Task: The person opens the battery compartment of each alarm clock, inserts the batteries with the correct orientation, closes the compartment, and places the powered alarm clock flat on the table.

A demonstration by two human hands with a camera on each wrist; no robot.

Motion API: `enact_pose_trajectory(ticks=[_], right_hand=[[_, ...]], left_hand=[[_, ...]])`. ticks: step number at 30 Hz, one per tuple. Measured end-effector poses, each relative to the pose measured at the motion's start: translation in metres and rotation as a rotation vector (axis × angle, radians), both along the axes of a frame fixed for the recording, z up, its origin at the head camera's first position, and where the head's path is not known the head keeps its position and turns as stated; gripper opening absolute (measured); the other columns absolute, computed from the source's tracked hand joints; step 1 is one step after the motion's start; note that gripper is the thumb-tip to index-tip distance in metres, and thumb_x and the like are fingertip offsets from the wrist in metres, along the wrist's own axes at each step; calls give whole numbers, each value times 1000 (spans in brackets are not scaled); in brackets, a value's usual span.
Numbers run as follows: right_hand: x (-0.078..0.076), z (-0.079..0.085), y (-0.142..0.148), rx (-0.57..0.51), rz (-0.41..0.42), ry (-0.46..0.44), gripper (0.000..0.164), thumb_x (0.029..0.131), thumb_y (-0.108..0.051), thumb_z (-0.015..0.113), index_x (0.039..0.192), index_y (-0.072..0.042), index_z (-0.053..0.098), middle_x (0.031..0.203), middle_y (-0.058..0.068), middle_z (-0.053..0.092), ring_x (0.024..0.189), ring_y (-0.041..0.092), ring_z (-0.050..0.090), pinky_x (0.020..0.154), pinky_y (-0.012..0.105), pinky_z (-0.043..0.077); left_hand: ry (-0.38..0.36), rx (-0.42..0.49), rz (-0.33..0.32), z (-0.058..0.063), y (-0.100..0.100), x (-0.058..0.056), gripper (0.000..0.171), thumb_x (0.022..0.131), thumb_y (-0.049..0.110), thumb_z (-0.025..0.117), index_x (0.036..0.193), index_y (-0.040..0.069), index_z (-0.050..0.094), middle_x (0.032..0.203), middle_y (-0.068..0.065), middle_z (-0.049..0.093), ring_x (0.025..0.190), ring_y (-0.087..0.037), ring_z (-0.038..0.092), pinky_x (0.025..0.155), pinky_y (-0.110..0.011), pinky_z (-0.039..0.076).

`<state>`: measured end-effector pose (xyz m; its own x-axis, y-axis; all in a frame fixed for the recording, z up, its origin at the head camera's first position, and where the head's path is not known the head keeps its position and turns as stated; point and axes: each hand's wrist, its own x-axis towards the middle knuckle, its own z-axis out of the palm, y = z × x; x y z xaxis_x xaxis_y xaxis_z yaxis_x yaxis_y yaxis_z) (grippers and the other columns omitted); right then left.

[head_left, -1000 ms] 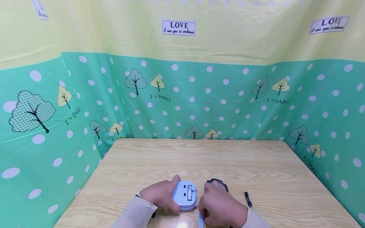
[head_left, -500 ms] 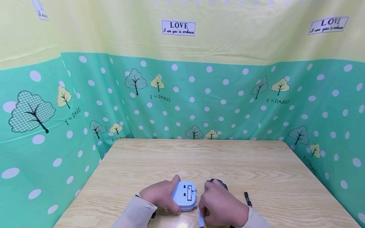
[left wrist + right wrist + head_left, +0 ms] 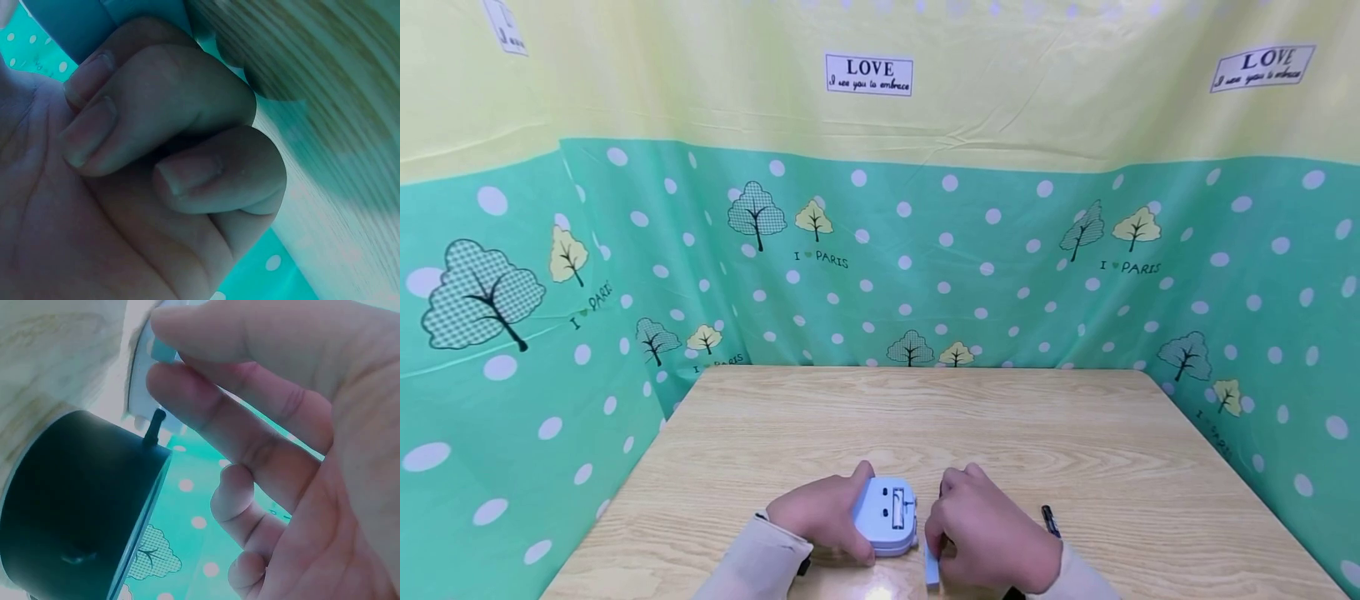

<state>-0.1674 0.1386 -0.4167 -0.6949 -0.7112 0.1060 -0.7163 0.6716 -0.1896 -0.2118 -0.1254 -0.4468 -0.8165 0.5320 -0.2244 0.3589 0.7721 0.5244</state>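
My left hand (image 3: 826,510) grips a light blue rounded case (image 3: 876,518), thumb on the near side and fingers at the far side. The case's upper face shows a rectangular battery compartment (image 3: 898,508) and two small dark slots. Just right of it, my right hand (image 3: 988,533) pinches a flat light blue piece (image 3: 932,568) between thumb and forefinger. That piece shows as a small teal block (image 3: 164,351) in the right wrist view. Curled fingers (image 3: 181,119) of the left hand fill the left wrist view, under the edge of the case (image 3: 69,28).
A black cylinder (image 3: 75,500) with a small peg stands close to the right hand in the right wrist view; the hand hides it in the head view. A dark battery (image 3: 1050,520) lies on the wooden table (image 3: 917,417) at right. A patterned curtain (image 3: 880,250) surrounds the table.
My right hand has shifted slightly to the right, and the pinched light blue piece has shifted with it. The dark round thing behind that hand is now hidden. My left hand and the case stay put.
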Motion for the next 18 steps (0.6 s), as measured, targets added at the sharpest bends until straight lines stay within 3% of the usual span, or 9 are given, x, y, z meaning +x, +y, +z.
enact_pose_trajectory(ticks=[18], right_hand=[[0, 6, 2, -63, 3, 58, 22, 70, -22, 84, 71, -42, 73, 69, -32, 59, 75, 4, 36, 72, 30, 23]], left_hand=[[1, 3, -6, 0, 0, 0, 85, 57, 40, 94, 121, 25, 40, 87, 5, 63, 71, -11, 58, 67, -27, 47]])
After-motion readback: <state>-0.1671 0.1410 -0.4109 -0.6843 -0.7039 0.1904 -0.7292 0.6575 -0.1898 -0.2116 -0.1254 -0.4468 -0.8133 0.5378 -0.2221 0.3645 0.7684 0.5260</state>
